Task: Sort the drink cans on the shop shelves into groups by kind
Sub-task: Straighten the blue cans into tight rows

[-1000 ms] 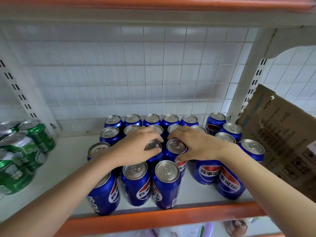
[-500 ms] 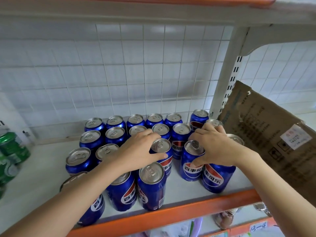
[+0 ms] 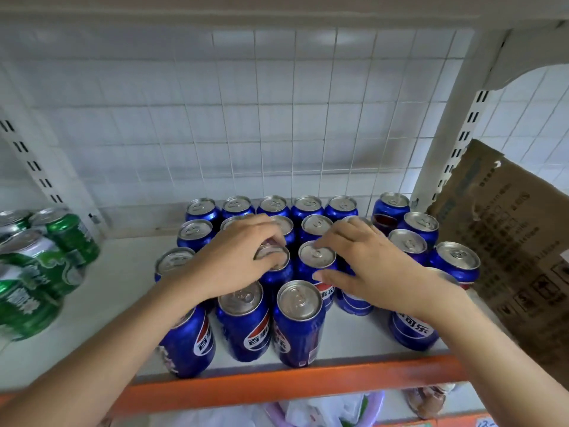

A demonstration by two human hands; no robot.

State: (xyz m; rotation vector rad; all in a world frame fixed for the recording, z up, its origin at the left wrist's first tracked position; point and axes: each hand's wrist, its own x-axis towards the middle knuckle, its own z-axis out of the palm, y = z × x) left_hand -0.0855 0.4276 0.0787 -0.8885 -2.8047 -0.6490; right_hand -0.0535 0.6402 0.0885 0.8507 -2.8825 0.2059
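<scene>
Two hands are laid on blue cans (image 3: pixel 300 322) massed mid-shelf.
One can top (image 3: pixel 272 257) is gripped by the left hand (image 3: pixel 237 260); another can (image 3: pixel 317 257) is pinched by the right hand (image 3: pixel 369 266). Green cans (image 3: pixel 40 272) are grouped far left.

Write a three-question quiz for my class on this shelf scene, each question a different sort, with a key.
1. True or false: the green cans stand to the left of the blue cans.
2. What does the left hand grip? A) a blue can's top B) the cardboard box C) a green can
3. Fill in: the shelf's front edge is coloured ____.

Key: 1 true; 2 A; 3 orange.
</scene>
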